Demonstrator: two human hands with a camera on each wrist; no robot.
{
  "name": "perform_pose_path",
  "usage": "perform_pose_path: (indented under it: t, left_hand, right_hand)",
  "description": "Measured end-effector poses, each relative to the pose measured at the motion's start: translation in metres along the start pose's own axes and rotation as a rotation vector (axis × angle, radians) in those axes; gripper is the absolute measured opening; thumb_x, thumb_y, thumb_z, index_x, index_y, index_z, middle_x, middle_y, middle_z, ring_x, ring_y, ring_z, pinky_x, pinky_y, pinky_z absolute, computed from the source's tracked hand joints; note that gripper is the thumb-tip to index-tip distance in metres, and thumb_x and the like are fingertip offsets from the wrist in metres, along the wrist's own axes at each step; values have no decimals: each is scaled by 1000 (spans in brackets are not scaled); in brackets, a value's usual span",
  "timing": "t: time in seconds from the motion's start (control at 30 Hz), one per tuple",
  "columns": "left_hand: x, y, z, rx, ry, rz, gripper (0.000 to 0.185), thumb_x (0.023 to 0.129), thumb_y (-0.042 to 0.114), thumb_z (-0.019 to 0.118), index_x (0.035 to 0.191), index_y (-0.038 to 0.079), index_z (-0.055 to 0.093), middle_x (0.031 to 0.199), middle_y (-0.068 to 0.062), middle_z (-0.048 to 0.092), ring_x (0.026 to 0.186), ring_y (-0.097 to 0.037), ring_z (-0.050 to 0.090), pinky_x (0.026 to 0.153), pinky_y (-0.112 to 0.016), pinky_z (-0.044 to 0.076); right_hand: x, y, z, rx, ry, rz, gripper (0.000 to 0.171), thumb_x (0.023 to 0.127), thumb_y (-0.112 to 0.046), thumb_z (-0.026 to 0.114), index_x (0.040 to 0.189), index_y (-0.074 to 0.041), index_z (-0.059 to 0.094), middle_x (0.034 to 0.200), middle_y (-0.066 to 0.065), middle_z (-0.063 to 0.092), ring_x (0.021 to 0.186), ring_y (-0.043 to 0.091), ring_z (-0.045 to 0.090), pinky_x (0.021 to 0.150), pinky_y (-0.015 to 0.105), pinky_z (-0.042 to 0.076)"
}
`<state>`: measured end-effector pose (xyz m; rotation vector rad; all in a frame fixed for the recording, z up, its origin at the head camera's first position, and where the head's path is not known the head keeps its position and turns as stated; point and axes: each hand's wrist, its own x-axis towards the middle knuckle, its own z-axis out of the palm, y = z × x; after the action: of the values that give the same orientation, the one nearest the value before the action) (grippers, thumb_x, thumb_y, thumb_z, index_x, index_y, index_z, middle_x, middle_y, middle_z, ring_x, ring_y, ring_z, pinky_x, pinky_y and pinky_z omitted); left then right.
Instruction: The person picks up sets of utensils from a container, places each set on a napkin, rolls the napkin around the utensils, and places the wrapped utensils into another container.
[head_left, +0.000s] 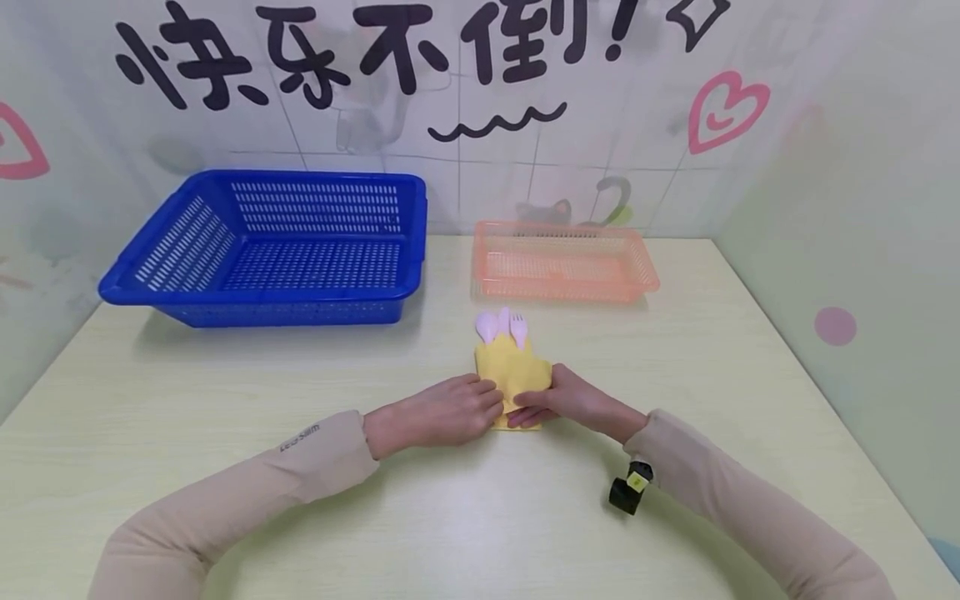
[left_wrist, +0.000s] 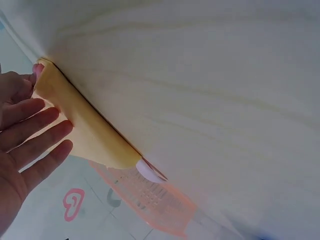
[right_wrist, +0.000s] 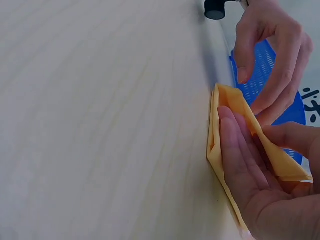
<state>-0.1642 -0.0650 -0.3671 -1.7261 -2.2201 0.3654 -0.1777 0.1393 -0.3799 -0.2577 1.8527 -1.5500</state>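
A folded yellow napkin [head_left: 510, 367] lies on the table with pale pink cutlery tucked into it. The heads of a spoon [head_left: 487, 326], a knife [head_left: 505, 320] and a fork [head_left: 518, 328] stick out of its far end. My right hand [right_wrist: 265, 185] pinches the napkin's near right flap, its thumb outside and its fingers inside the fold. That flap is lifted and gapes in the right wrist view. Beside the near left edge is my left hand [head_left: 461, 408], its fingers [left_wrist: 45, 137] loosely spread against the napkin in the left wrist view. The cutlery handles are hidden.
At the back left of the table [head_left: 375, 533] stands a large blue plastic basket [head_left: 255, 297]. A smaller pink basket [head_left: 558, 292] stands at the back right, just beyond the cutlery. Printed walls [head_left: 847, 250] border the table. A black camera [head_left: 626, 493] hangs at the right wrist.
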Motion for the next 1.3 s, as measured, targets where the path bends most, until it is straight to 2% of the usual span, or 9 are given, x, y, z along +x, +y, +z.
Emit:
perform_pose_path:
  t: [0.1, 0.3, 0.43, 0.53, 0.67, 0.77, 0.93, 1.07, 1.3]
  left_hand:
    - [-1, 0, 0, 1, -13, -22, 7, 86, 13, 53, 83, 10, 58, 77, 1, 54, 71, -13, 50, 66, -26, 43]
    - [-2, 0, 1, 0, -23, -27, 9, 86, 16, 53, 84, 9, 59, 78, 2, 54, 73, -13, 50, 68, -28, 43]
    - [-5, 2, -1, -26, -66, -44, 19, 87, 21, 52, 94, 7, 61, 92, -2, 61, 87, -16, 55, 77, -32, 44]
    - [-7, 4, -2, -64, -102, -82, 29, 88, 29, 52, 100, 6, 62, 102, -4, 62, 97, -18, 54, 82, -35, 43]
    - [-2, 10, -2, -70, -59, -170, 32, 87, 37, 52, 86, 8, 64, 82, -1, 60, 79, -16, 54, 64, -26, 44]
    - [7, 16, 0, -55, -38, -269, 32, 86, 37, 54, 72, 9, 61, 67, 1, 51, 64, -14, 46, 49, -22, 36]
    - [20, 21, 2, -70, -132, -398, 24, 81, 20, 59, 60, 11, 57, 59, 0, 49, 57, -14, 43, 44, -22, 34]
    - [24, 23, 3, -120, -192, -436, 22, 78, 13, 60, 56, 12, 56, 55, 0, 48, 52, -15, 43, 42, -25, 38]
    - [26, 23, 1, -113, -183, -421, 19, 76, 7, 60, 58, 13, 59, 55, 2, 49, 50, -14, 43, 41, -26, 39]
  right_hand:
    - [-1, 0, 2, -10, 26, -2, 25, 87, -8, 54, 101, 12, 49, 85, 22, 66, 77, 24, 66, 72, 34, 51]
    - [-6, -2, 8, -143, 115, 6, 26, 90, -12, 49, 89, 12, 57, 71, 13, 65, 61, 18, 64, 62, 32, 53]
    - [-9, 0, 11, -234, 194, 36, 28, 89, -12, 50, 75, 10, 59, 58, 6, 61, 52, 14, 61, 55, 29, 52]
    - [-10, 0, 11, -241, 203, 41, 28, 89, -11, 51, 73, 10, 60, 57, 6, 61, 52, 15, 62, 56, 30, 52]
    - [-11, 0, 10, -195, 182, 53, 25, 89, -11, 50, 80, 11, 58, 62, 8, 62, 55, 16, 63, 58, 31, 53]
    - [-11, 0, 9, -176, 179, 59, 24, 89, -10, 50, 82, 12, 57, 63, 9, 63, 55, 16, 63, 58, 31, 53]
    - [-11, 1, 9, -152, 168, 67, 24, 89, -10, 51, 83, 13, 58, 63, 10, 63, 55, 16, 63, 58, 31, 53]
    - [-11, 1, 9, -158, 164, 71, 24, 89, -9, 51, 82, 13, 58, 63, 11, 63, 56, 16, 63, 58, 31, 53]
    - [-13, -1, 7, -185, 158, 63, 23, 89, -9, 51, 84, 12, 58, 65, 12, 64, 57, 17, 64, 59, 30, 53]
